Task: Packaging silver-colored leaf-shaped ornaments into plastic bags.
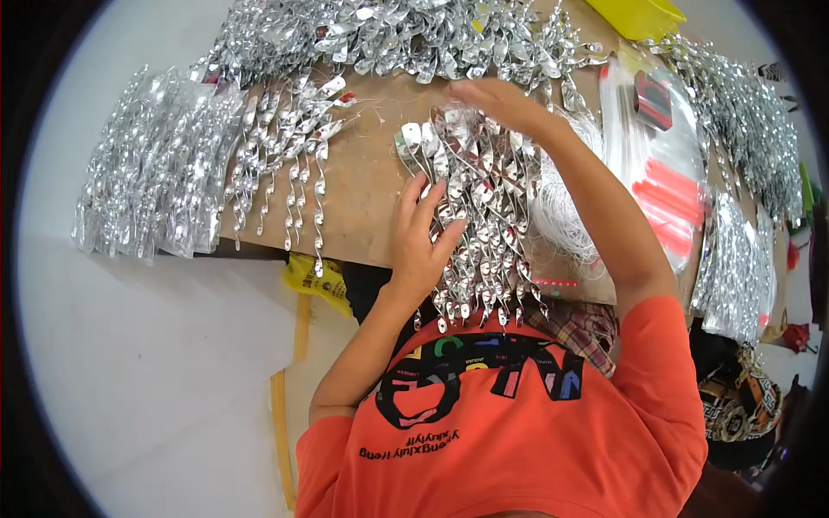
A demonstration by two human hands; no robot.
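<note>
A bunch of twisted silver spiral strips (484, 233) lies in front of me, its lower ends hanging over the table's near edge. My left hand (423, 237) rests on the left side of this bunch, fingers spread and touching the strips. At the bunch's far end, my right hand (496, 102) reaches across with its fingers stretched out; their tips point left and partly blur. Whether thin thread lies under those fingertips I cannot make out. White thread (561, 203) sits in a loose tangle just right of the bunch.
Packed silver strips (155, 164) cover the table's left end, with a few loose spirals (294, 147) beside them. A long silver heap (380, 39) lines the far side. Clear plastic bags (665, 173), a dark red box (653, 99) and a yellow basin (639, 15) are on the right.
</note>
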